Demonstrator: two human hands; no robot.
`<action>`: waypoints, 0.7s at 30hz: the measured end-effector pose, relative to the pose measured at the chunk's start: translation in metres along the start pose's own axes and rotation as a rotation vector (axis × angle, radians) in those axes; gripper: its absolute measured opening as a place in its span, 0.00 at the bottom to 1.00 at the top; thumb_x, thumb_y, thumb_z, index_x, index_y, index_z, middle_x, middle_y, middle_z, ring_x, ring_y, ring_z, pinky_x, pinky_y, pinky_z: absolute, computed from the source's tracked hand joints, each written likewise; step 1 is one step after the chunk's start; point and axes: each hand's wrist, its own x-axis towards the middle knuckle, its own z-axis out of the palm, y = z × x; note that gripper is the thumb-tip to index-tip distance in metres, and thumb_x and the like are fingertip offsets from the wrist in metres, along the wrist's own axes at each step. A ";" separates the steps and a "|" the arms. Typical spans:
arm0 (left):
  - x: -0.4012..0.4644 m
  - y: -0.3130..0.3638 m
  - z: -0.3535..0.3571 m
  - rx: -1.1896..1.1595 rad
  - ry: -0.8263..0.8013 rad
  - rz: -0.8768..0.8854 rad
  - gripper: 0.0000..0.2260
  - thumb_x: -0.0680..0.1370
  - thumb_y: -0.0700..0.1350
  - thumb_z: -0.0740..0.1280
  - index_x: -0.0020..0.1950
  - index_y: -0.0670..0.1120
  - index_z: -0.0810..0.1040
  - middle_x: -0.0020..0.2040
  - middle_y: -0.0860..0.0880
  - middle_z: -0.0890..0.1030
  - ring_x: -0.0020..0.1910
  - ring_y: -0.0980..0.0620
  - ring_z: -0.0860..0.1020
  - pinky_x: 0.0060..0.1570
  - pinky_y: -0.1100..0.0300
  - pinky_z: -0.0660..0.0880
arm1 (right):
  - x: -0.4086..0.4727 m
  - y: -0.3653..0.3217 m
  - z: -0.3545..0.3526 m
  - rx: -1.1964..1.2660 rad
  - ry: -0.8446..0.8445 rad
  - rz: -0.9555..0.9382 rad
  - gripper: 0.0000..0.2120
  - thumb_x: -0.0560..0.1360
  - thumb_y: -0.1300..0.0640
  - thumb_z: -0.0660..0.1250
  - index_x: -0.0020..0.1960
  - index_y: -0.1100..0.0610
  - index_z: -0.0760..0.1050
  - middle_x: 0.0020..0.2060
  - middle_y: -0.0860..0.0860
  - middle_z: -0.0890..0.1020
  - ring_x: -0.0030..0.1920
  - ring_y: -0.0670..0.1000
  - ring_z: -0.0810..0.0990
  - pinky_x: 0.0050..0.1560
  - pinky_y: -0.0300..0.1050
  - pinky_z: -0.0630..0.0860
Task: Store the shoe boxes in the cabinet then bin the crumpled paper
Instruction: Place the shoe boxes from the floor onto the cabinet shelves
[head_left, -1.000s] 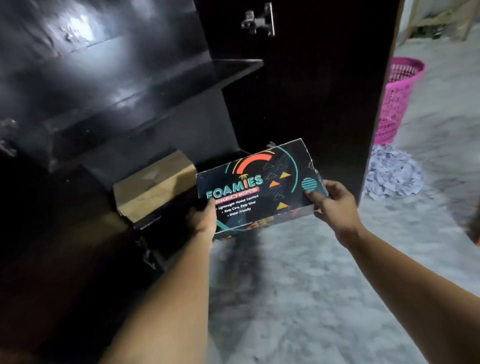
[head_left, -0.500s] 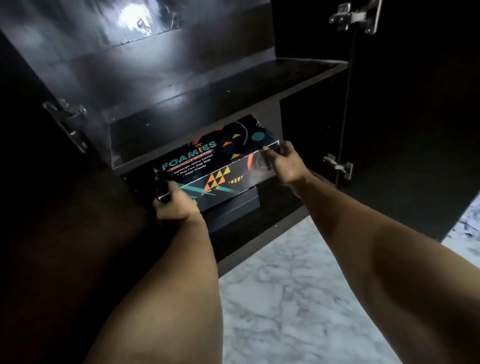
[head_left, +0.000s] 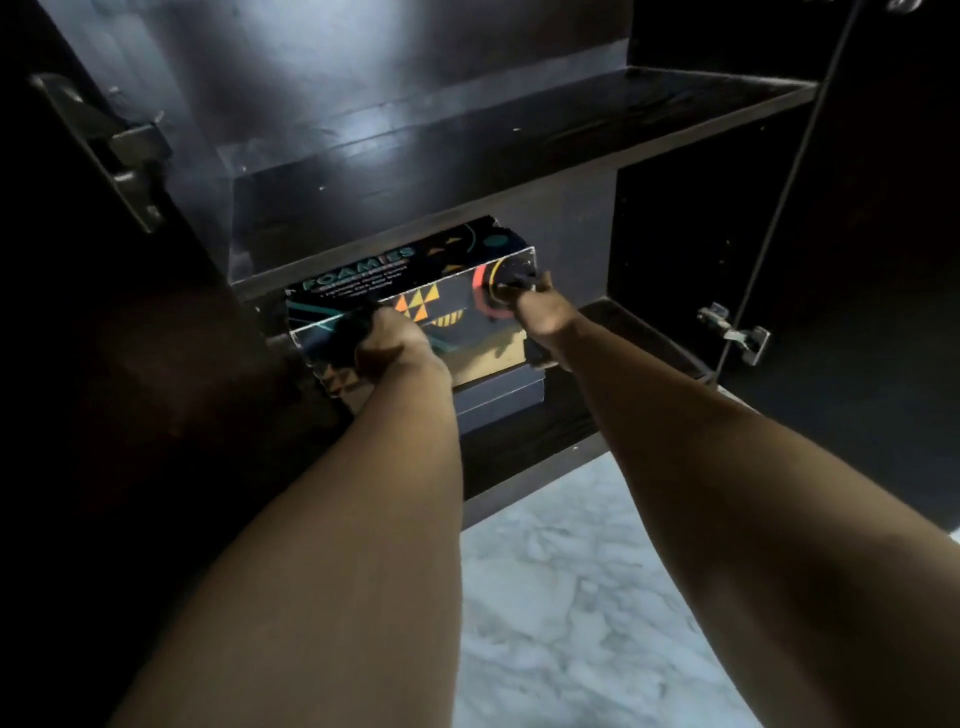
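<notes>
A black shoe box (head_left: 415, 270) printed with "FOAMIES" and bright shapes sits partly inside the lower compartment of the dark cabinet (head_left: 519, 150). It rests on top of another box (head_left: 498, 402), whose dark front edge shows below it. My left hand (head_left: 384, 343) presses on the near left side of the top box. On its near right corner sits my right hand (head_left: 530, 306). The fingers of both hands are curled against the box. No crumpled paper is in view.
Above the boxes is a bare dark shelf (head_left: 675, 104). An open door with a metal hinge (head_left: 735, 332) stands at the right, and another hinge (head_left: 119, 150) is on the left door. Marble floor (head_left: 571, 623) lies in front.
The box has gone from being held in front of the cabinet to lying deep in the lower compartment on the other box. I have come closer; the basket and paper pile left the view.
</notes>
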 end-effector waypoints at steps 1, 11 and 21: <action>-0.004 -0.003 -0.002 0.065 0.027 0.066 0.21 0.81 0.48 0.61 0.69 0.37 0.75 0.67 0.40 0.78 0.66 0.40 0.77 0.65 0.54 0.75 | -0.011 0.006 -0.008 -0.001 0.003 -0.013 0.39 0.82 0.57 0.67 0.83 0.62 0.47 0.77 0.59 0.68 0.75 0.57 0.69 0.52 0.19 0.68; -0.172 -0.172 0.010 1.050 -0.865 0.129 0.15 0.82 0.47 0.64 0.67 0.44 0.77 0.61 0.43 0.76 0.64 0.39 0.76 0.55 0.50 0.73 | -0.218 0.187 -0.237 -0.612 0.177 0.369 0.37 0.83 0.42 0.62 0.84 0.57 0.52 0.79 0.58 0.66 0.77 0.61 0.67 0.73 0.48 0.66; -0.557 -0.345 -0.006 1.176 -1.811 0.425 0.11 0.72 0.51 0.68 0.46 0.43 0.81 0.50 0.41 0.83 0.53 0.40 0.82 0.56 0.46 0.78 | -0.534 0.218 -0.522 -0.965 0.833 0.619 0.25 0.80 0.47 0.62 0.75 0.53 0.67 0.68 0.61 0.76 0.67 0.65 0.75 0.62 0.55 0.74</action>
